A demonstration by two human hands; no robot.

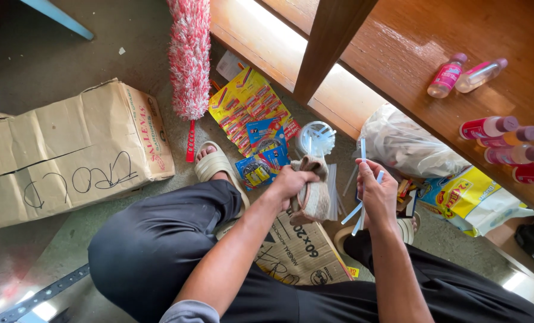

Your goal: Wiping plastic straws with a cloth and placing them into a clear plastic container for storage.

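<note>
**Cloth gripped, thin white strips gathered above the floor**

Head view: a squatting person is seen from above, over a concrete floor (51, 54); the left hand (291, 182) is clenched around a bunched beige cloth (314, 200), held just above a flattened cardboard sheet (303, 251); the right hand (377, 194) has its fingers (368, 173) closed on a small bundle of thin white strips (362, 179), held upright and just beside the cloth. The work is judged to be midway: strips are already collected in the hand, while a few more appear to lie on the floor beneath, though this cannot be told for certain. A clear plastic lid (316, 139), blister cards of small goods (255, 119), a red-and-white duster (189, 60) and a cardboard box (69, 149) are left lying about the floor; small pink-capped bottles (500, 140) are ranged on the wooden worktop (410, 42); a crumpled plastic bag (404, 143) is tucked below it.
</note>
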